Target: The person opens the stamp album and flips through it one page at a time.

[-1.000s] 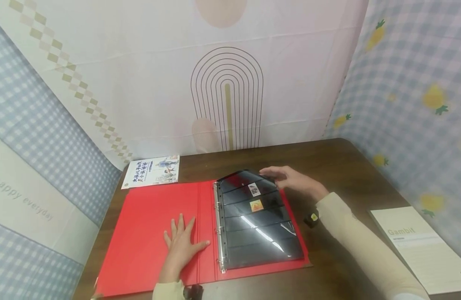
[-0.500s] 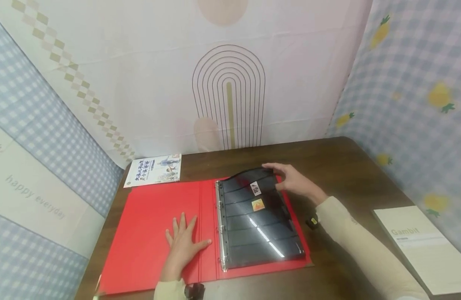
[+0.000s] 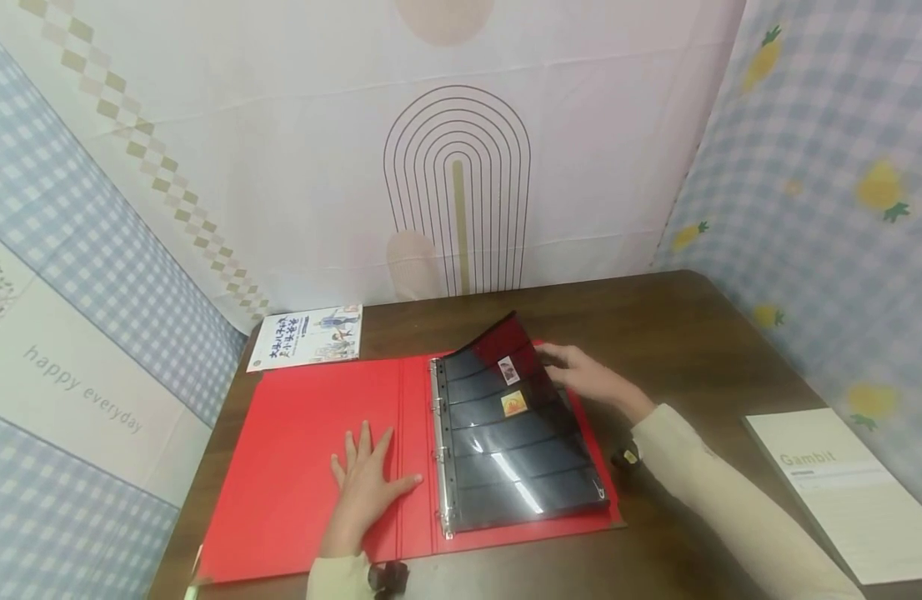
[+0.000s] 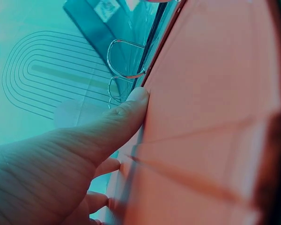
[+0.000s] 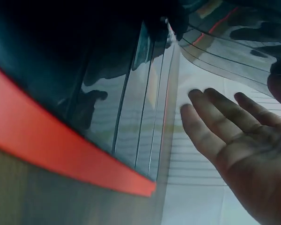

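Note:
An open red ring binder (image 3: 303, 442) lies on the table, metal rings (image 3: 440, 454) down its middle. My left hand (image 3: 363, 492) rests with spread fingers on the bare left cover; in the left wrist view its thumb (image 4: 126, 112) lies near the rings. On the right side is a black stamp page (image 3: 506, 458) with clear strips, holding a grey-and-white stamp (image 3: 509, 371) and a yellow-orange stamp (image 3: 514, 404). The page's far corner is bent upward, with my right hand (image 3: 584, 379) at its outer edge, fingers partly behind it. The right wrist view shows those fingers (image 5: 225, 117) extended beneath the curved sheet.
A white picture book (image 3: 303, 340) lies behind the binder at the back left. A pale notebook (image 3: 844, 492) marked "Gambit" is at the right. Patterned curtains (image 3: 799, 192) stand around the brown table (image 3: 656, 312).
The far corner of the black page has risen and bent toward the left. My right hand has moved slightly down and behind the page's edge. My left hand stays in place.

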Demonstrator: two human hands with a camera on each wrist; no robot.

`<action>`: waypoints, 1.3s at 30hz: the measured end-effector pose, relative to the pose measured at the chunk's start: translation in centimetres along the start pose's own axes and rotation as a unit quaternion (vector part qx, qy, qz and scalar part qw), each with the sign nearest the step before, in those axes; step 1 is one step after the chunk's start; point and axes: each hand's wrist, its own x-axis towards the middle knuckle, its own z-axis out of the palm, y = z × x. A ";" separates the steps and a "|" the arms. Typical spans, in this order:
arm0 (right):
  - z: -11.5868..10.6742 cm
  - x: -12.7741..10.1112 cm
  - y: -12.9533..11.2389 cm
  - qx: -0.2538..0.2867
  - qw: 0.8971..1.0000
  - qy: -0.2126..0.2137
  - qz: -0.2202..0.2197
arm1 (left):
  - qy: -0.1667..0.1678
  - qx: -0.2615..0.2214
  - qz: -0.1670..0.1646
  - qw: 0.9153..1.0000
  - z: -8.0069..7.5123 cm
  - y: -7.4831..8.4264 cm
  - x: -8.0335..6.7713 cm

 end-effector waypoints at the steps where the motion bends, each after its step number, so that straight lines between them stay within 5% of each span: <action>1: 0.1 -0.1 -0.1 0.015 1.000 -0.005 0.006 | 0.000 0.000 0.001 1.000 0.0 0.0 0.0; 13: 2.0 -1.2 -2.4 0.224 0.971 -0.041 0.074 | -0.002 0.006 0.002 1.000 0.0 0.1 0.0; 23: 3.5 -2.3 -4.5 0.206 0.974 0.000 0.098 | 0.000 0.007 0.002 1.000 0.0 0.2 0.0; 39: 6.8 -2.4 -6.3 0.179 0.984 0.024 -0.001 | 0.006 0.022 0.019 1.000 0.0 0.2 -0.1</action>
